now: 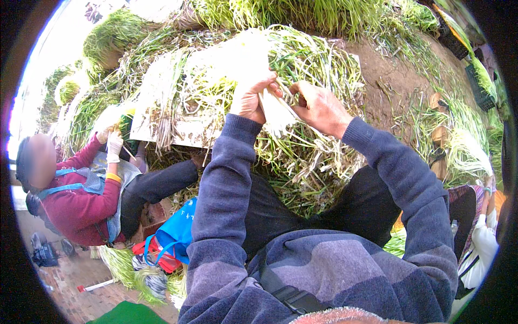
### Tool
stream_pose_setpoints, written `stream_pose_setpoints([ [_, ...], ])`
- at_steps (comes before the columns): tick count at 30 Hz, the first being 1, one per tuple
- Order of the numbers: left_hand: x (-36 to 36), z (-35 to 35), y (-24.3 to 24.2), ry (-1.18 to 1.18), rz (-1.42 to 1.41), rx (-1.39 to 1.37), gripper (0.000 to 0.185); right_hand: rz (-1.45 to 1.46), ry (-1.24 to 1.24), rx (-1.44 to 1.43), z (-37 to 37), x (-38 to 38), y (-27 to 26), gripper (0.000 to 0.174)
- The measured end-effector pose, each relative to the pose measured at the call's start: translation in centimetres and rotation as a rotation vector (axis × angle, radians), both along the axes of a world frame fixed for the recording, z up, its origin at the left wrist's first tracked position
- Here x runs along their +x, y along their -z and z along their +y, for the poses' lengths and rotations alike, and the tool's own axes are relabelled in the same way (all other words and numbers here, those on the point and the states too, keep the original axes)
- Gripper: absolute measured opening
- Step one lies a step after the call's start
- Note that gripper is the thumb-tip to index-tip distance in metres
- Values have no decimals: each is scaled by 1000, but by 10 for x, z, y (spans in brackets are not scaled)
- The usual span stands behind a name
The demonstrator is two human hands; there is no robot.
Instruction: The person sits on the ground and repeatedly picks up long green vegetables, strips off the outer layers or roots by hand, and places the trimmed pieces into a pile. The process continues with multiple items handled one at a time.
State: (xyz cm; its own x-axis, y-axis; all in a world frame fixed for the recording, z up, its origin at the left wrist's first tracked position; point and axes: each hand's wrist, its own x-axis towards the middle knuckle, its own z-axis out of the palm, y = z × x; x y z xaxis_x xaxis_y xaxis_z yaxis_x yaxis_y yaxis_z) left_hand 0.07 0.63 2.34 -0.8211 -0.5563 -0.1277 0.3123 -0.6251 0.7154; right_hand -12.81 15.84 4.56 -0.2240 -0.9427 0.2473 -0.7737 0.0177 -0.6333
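Observation:
My left hand [254, 97] is closed around a bunch of pale-stemmed leafy greens [277, 111], white ends pointing down towards me. Just to its right, my right hand [319, 106] has thumb and index finger pinched at a thin stalk [289, 103] along the bunch's edge. Glare washes out the upper part of the bunch. Beneath both hands, long green leaves and whitish stalks [323, 69] lie heaped over a light-coloured board [190, 137]. More loose trimmings [299, 178] hang and lie between my knees.
At the left, a seated person in a red top [81, 206] holds a stalk with gloved hands. A blue bag [174, 235] lies beside my left leg. Bundled greens [115, 36] stand behind the board. Dark crates [479, 87] and another person's white-gloved arm [483, 239] are at the right.

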Motion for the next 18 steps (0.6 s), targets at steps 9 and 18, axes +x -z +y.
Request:
stream_pose_setpoints([
  [9,-2,-4,6,53,-35,-17,23,-198,-159,201,4,-18,11,22],
  [18,1,-16,12,105,19,133,20,-511,-219,524,15,-18,-1,24],
])
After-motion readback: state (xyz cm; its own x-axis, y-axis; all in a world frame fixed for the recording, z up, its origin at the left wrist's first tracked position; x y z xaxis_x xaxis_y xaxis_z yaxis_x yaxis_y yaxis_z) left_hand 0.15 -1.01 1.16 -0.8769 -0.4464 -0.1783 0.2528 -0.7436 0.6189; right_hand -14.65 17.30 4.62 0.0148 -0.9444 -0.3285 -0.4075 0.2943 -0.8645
